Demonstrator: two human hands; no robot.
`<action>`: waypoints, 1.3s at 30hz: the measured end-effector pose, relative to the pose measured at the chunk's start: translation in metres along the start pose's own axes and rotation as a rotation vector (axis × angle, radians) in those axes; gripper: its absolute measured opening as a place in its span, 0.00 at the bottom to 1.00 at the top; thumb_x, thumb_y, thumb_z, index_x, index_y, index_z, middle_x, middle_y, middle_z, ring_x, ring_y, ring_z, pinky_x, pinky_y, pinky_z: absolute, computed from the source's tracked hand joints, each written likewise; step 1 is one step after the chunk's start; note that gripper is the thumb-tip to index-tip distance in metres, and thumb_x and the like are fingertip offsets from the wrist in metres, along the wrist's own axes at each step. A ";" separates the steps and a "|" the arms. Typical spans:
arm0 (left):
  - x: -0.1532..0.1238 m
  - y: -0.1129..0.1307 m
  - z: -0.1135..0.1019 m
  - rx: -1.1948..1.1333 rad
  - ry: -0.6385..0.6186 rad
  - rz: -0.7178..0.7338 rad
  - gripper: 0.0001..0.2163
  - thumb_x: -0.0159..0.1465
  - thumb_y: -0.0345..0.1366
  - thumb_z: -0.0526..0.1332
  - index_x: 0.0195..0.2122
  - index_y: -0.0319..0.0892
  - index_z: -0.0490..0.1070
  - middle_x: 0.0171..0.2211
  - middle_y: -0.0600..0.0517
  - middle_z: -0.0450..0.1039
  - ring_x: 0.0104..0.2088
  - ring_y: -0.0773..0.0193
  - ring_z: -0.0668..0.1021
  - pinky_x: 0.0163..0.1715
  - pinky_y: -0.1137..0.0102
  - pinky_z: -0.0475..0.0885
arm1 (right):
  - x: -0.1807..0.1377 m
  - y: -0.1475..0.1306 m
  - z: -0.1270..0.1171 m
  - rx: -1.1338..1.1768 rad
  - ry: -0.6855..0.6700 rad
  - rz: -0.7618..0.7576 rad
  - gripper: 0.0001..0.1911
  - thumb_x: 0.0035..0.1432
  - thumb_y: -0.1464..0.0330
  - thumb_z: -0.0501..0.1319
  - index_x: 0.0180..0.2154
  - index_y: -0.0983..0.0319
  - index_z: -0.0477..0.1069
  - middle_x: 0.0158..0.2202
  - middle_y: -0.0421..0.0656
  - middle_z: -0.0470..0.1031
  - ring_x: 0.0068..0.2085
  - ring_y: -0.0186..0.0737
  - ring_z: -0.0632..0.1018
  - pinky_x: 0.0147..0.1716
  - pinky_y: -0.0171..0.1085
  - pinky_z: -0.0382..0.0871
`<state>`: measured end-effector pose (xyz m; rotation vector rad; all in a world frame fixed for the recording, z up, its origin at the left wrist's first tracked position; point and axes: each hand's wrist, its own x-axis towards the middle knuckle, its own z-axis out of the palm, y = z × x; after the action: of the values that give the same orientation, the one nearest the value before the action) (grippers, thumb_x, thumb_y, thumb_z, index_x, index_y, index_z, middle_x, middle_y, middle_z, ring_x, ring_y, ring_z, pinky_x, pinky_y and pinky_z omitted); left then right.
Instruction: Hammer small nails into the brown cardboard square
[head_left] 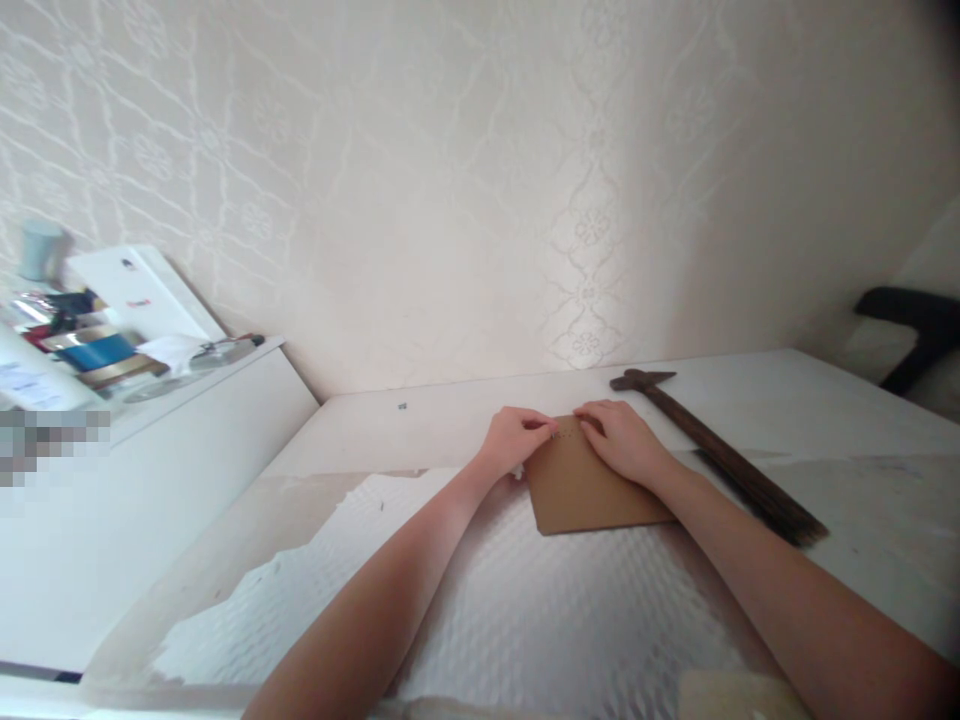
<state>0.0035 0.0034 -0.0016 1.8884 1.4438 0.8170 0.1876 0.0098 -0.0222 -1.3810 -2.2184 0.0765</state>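
A flat brown board (592, 490), perhaps cardboard or fibreboard, lies on the white textured sheet with a short row of small dark dots near its far edge. At the board's far left corner, the thumb and fingertips of my left hand (517, 435) are pinched together. What they hold is too small to make out. My right hand (626, 440) is over the board's far right part, with fingers curled at the far edge and thumb on top. To the right lies a hammer (701, 435) with a dark head and wooden handle, apart from both hands.
A white bubbly sheet (570, 610) covers part of the white table (450, 415). Small bits lie left of my hands. A white cabinet (172, 480) on the left carries a blue tape roll (101, 352) and a white box (142, 290). The patterned wall (450, 200) rises behind.
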 end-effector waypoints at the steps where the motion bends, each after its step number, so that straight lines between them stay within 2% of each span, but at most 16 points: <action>1: 0.000 0.000 0.000 0.006 -0.003 -0.003 0.09 0.57 0.35 0.60 0.35 0.40 0.79 0.32 0.51 0.79 0.35 0.65 0.78 0.38 0.73 0.71 | 0.000 0.000 0.000 0.001 -0.001 -0.002 0.15 0.59 0.72 0.50 0.42 0.67 0.74 0.43 0.49 0.76 0.46 0.43 0.74 0.49 0.39 0.62; 17: -0.002 0.002 -0.002 0.005 -0.020 0.007 0.10 0.57 0.37 0.60 0.33 0.40 0.78 0.31 0.51 0.78 0.34 0.65 0.77 0.37 0.73 0.71 | 0.000 0.001 0.000 0.006 0.003 0.004 0.15 0.59 0.72 0.50 0.42 0.65 0.74 0.43 0.49 0.76 0.46 0.43 0.73 0.48 0.41 0.63; 23: -0.002 0.005 -0.003 0.031 -0.015 0.013 0.11 0.57 0.38 0.58 0.30 0.39 0.79 0.29 0.52 0.78 0.34 0.64 0.76 0.36 0.73 0.70 | -0.001 -0.003 -0.001 -0.029 0.001 0.022 0.16 0.59 0.72 0.50 0.43 0.66 0.73 0.45 0.49 0.76 0.46 0.44 0.73 0.48 0.40 0.62; 26: -0.002 0.007 -0.003 0.050 -0.021 -0.018 0.13 0.57 0.40 0.57 0.30 0.40 0.79 0.28 0.53 0.77 0.34 0.64 0.76 0.35 0.73 0.69 | -0.004 -0.008 -0.010 -0.150 0.075 0.117 0.17 0.57 0.71 0.51 0.45 0.65 0.72 0.45 0.50 0.75 0.46 0.47 0.73 0.48 0.44 0.62; 31: -0.001 0.007 -0.004 0.020 -0.021 -0.049 0.12 0.57 0.39 0.56 0.31 0.40 0.79 0.28 0.53 0.77 0.35 0.65 0.76 0.37 0.74 0.68 | -0.013 -0.003 -0.030 -0.387 0.265 0.403 0.18 0.55 0.70 0.53 0.46 0.63 0.71 0.44 0.55 0.73 0.45 0.56 0.71 0.41 0.51 0.63; 35: -0.001 0.006 -0.004 -0.012 -0.015 -0.036 0.12 0.57 0.38 0.56 0.30 0.41 0.79 0.30 0.53 0.77 0.36 0.65 0.76 0.38 0.74 0.68 | -0.020 0.009 -0.035 -0.439 0.203 0.563 0.22 0.52 0.69 0.54 0.50 0.66 0.68 0.42 0.61 0.71 0.44 0.62 0.71 0.35 0.52 0.64; 39: 0.000 0.006 -0.004 -0.027 -0.012 -0.030 0.13 0.58 0.37 0.55 0.30 0.41 0.79 0.30 0.53 0.78 0.36 0.65 0.76 0.38 0.74 0.67 | -0.021 0.019 -0.034 -0.400 0.134 0.650 0.24 0.54 0.68 0.52 0.53 0.66 0.66 0.41 0.60 0.70 0.44 0.61 0.71 0.35 0.51 0.64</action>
<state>0.0033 0.0023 0.0053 1.8445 1.4435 0.8051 0.2259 -0.0067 -0.0077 -2.2088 -1.6486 -0.2377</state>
